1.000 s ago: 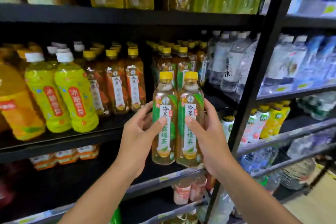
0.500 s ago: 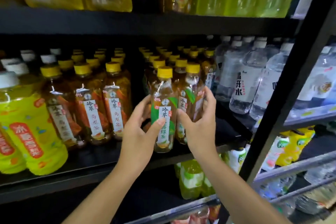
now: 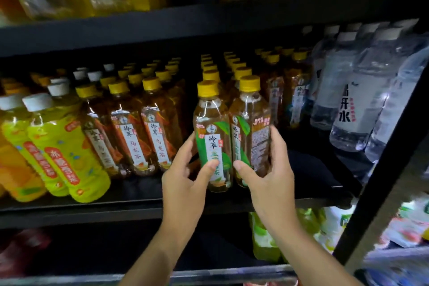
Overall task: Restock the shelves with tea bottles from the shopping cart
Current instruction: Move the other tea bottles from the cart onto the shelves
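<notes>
Two green-label tea bottles with yellow caps stand side by side at the front of the black shelf point(image 3: 301, 202). My left hand point(image 3: 185, 174) grips the left green tea bottle point(image 3: 212, 132), thumb across its label. My right hand point(image 3: 269, 169) grips the right green tea bottle point(image 3: 251, 123), fingers wrapped round its right side. Both bottle bases are at about the shelf board's level; I cannot tell if they touch it. Rows of the same yellow-capped tea point(image 3: 236, 72) run back behind them.
Orange-label tea bottles point(image 3: 137, 137) stand just left of my hands, with yellow drink bottles point(image 3: 60, 146) further left. Clear water bottles point(image 3: 348, 104) fill the right side. A black upright post point(image 3: 380, 169) bounds the bay. The shelf above point(image 3: 209, 21) hangs low over the caps.
Both hands have carried the two green tea bottles forward and up, from in front of the shelving into the bay. The camera has moved closer.
</notes>
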The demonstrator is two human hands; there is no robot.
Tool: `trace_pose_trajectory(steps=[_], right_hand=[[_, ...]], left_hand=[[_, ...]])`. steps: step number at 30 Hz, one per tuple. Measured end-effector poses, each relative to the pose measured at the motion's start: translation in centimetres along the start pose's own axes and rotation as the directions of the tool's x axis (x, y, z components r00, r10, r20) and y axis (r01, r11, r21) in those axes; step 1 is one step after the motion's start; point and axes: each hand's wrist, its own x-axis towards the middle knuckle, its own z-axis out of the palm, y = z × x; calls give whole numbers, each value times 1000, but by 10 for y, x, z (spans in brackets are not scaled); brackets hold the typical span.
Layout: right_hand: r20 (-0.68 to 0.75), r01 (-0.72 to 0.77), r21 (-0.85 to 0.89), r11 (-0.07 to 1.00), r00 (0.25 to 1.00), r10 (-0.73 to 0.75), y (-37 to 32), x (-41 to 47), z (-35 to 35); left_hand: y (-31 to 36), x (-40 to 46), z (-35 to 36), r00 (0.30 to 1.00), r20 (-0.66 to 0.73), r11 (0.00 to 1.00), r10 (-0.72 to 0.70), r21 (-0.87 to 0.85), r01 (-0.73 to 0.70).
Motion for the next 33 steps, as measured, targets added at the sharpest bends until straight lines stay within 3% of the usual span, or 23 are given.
trace_pose_trajectory(steps=[4, 6, 9, 12, 19, 25, 29, 33], right_hand=[[32, -21, -104, 994, 999, 25, 1, -7, -10], [51, -31, -177, 984, 998, 41, -2, -14, -13], [99, -1, -279, 960, 995, 30, -4, -30, -9], [126, 112, -371, 922, 990, -69, -3, -53, -1], [337, 354, -624, 697, 926, -168, -7, -104, 18], [573, 497, -650, 575, 817, -59, -24, -175, 62], [675, 562, -614, 554, 738, 1, -33, -228, 108], [747, 611, -572, 547, 664, 39, -46, -278, 151]], left_hand=[[0, -24, -25, 996, 11, 964, -89, 253, 84], [-7, -44, -43, 999, 14, 905, -35, 425, 26], [-21, -75, -70, 999, 32, 695, 5, 718, -27], [-22, -99, -91, 998, 63, 545, -8, 837, -48], [-19, -133, -138, 984, 116, 284, -136, 956, -74], [-20, -183, -200, 975, 91, 247, -203, 968, -39], [-24, -223, -257, 962, 7, 286, -273, 955, 74], [-30, -267, -314, 932, -79, 228, -355, 959, 169]])
